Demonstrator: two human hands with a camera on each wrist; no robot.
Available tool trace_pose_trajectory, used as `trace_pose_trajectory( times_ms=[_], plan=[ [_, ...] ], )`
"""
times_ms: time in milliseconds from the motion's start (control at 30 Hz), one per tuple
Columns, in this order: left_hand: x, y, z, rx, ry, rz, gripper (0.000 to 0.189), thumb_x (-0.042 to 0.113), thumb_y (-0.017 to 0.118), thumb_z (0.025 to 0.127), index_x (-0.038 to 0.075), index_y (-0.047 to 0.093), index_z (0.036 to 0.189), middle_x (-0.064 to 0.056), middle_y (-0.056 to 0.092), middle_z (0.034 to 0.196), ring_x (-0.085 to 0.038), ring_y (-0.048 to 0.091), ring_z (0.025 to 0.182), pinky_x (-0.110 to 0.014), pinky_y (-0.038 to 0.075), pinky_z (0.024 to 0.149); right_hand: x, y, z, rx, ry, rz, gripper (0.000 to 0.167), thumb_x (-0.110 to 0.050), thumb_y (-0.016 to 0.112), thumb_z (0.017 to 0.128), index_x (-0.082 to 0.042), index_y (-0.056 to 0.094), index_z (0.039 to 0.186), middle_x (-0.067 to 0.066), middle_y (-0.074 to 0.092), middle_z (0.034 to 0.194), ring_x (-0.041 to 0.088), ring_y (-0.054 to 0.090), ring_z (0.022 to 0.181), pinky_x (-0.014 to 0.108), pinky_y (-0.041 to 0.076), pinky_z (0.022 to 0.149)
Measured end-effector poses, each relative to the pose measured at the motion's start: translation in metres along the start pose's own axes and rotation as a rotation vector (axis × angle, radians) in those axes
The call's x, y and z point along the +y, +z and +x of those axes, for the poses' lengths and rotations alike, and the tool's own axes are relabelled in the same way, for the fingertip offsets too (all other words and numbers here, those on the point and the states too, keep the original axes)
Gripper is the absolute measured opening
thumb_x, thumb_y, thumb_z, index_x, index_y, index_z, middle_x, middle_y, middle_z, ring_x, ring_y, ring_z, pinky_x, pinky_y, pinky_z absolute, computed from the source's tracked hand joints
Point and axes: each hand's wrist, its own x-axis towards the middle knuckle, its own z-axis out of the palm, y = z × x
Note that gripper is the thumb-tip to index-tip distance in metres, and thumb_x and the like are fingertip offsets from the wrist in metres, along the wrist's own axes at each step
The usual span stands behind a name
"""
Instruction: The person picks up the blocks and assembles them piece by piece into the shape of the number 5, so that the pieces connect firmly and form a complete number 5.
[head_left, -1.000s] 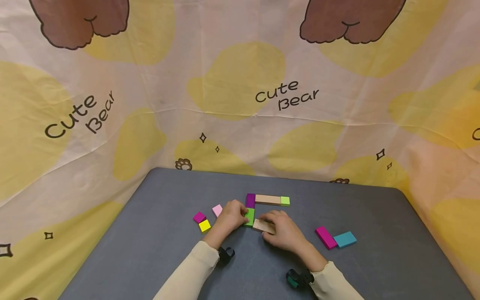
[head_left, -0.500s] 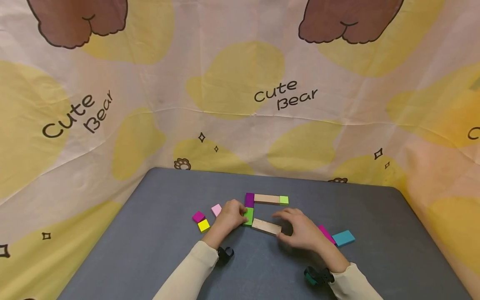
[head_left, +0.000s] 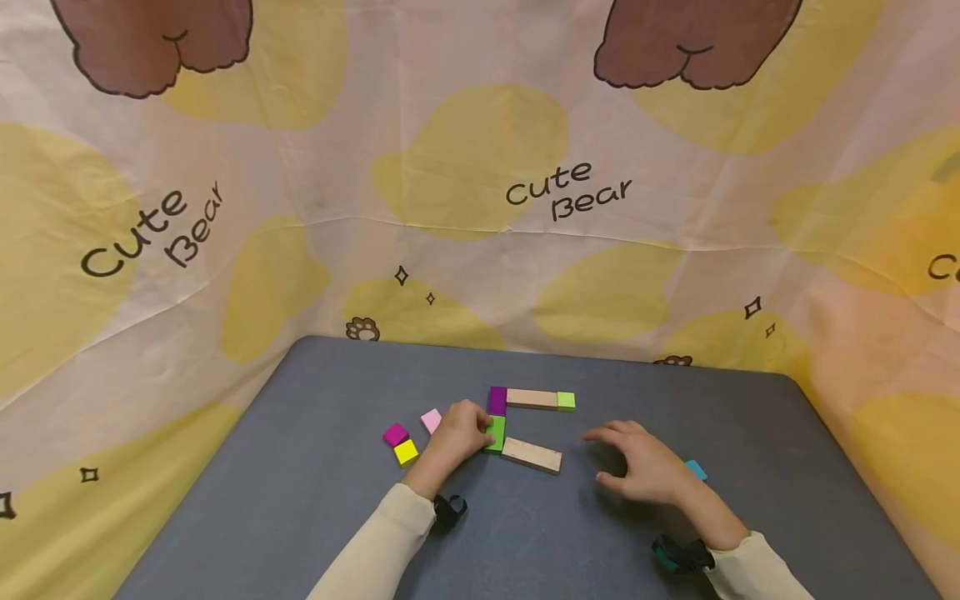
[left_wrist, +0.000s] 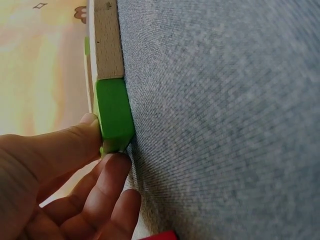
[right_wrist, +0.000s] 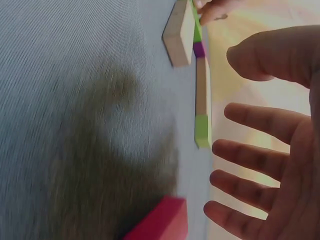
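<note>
At the middle of the table, my left hand (head_left: 462, 436) holds a green block (head_left: 495, 434) by its left side. In the left wrist view, the thumb and fingertips (left_wrist: 118, 162) touch the block's near end. A bare wooden block (head_left: 532, 455) runs rightward from the green one, slightly slanted. Behind the green block stands a purple block (head_left: 497, 400), followed to the right by another wooden block (head_left: 532, 399) and a lime cube (head_left: 566, 402). My right hand (head_left: 648, 467) hovers to the right of the row, fingers spread, nothing in it.
Left of my left hand lie a magenta cube (head_left: 395, 435), a yellow cube (head_left: 406, 452) and a partly covered pink block (head_left: 431, 420). Beyond my right hand, a blue block (head_left: 696, 470) shows partly; a magenta-red block (right_wrist: 162, 220) appears in the right wrist view. A printed cloth (head_left: 465, 283) hangs behind the table.
My right hand has let go of the near wooden block and moved right, now covering the magenta block in the head view. The left hand has stayed on the green block.
</note>
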Motion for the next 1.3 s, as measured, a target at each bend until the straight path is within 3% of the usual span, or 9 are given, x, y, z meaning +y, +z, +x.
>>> trace_pose_trajectory(
  times_ms=[200, 367, 600, 900, 1300],
  plan=[
    [-0.001, -0.001, -0.001, 0.002, 0.007, -0.003, 0.027, 0.013, 0.080, 0.075, 0.003, 0.076, 0.099, -0.006, 0.068, 0.080, -0.016, 0.053, 0.072, -0.029, 0.048, 0.067, 0.013, -0.006, -0.011, 0.016, -0.011, -0.041, 0.050, -0.023, 0.077, 0.072, -0.013, 0.065, 0.119, 0.004, 0.064, 0.115, 0.031, 0.058, 0.108, 0.056, 0.048, 0.085],
    [-0.001, -0.001, -0.001, -0.001, 0.003, 0.009, 0.027, 0.013, 0.080, 0.075, 0.004, 0.076, 0.100, -0.006, 0.068, 0.081, -0.016, 0.054, 0.073, -0.029, 0.048, 0.067, 0.023, -0.007, -0.020, -0.022, 0.016, -0.060, 0.052, -0.025, 0.078, 0.070, -0.014, 0.065, 0.119, 0.004, 0.063, 0.115, 0.030, 0.057, 0.107, 0.058, 0.047, 0.081],
    [0.001, 0.000, 0.001, -0.003, -0.006, 0.007, 0.027, 0.014, 0.081, 0.075, 0.004, 0.076, 0.099, -0.004, 0.065, 0.077, -0.016, 0.052, 0.071, -0.027, 0.047, 0.065, 0.033, -0.011, -0.031, -0.038, -0.003, -0.081, 0.058, -0.023, 0.081, 0.066, -0.018, 0.063, 0.121, 0.003, 0.061, 0.117, 0.028, 0.058, 0.105, 0.054, 0.046, 0.074],
    [0.003, -0.002, 0.003, 0.002, -0.004, -0.002, 0.028, 0.013, 0.081, 0.074, 0.005, 0.076, 0.101, -0.004, 0.067, 0.078, -0.015, 0.053, 0.070, -0.026, 0.047, 0.064, 0.037, -0.017, -0.033, -0.092, 0.040, -0.100, 0.064, -0.024, 0.083, 0.065, -0.021, 0.061, 0.124, 0.005, 0.059, 0.121, 0.028, 0.055, 0.106, 0.046, 0.043, 0.070],
    [0.000, 0.000, 0.000, 0.008, 0.003, -0.004, 0.024, 0.012, 0.080, 0.075, 0.004, 0.076, 0.097, -0.005, 0.067, 0.078, -0.016, 0.054, 0.071, -0.029, 0.048, 0.066, 0.038, -0.019, -0.038, -0.145, 0.052, -0.087, 0.067, -0.015, 0.083, 0.065, -0.020, 0.059, 0.127, 0.009, 0.057, 0.128, 0.034, 0.053, 0.114, 0.052, 0.044, 0.074]
  ],
)
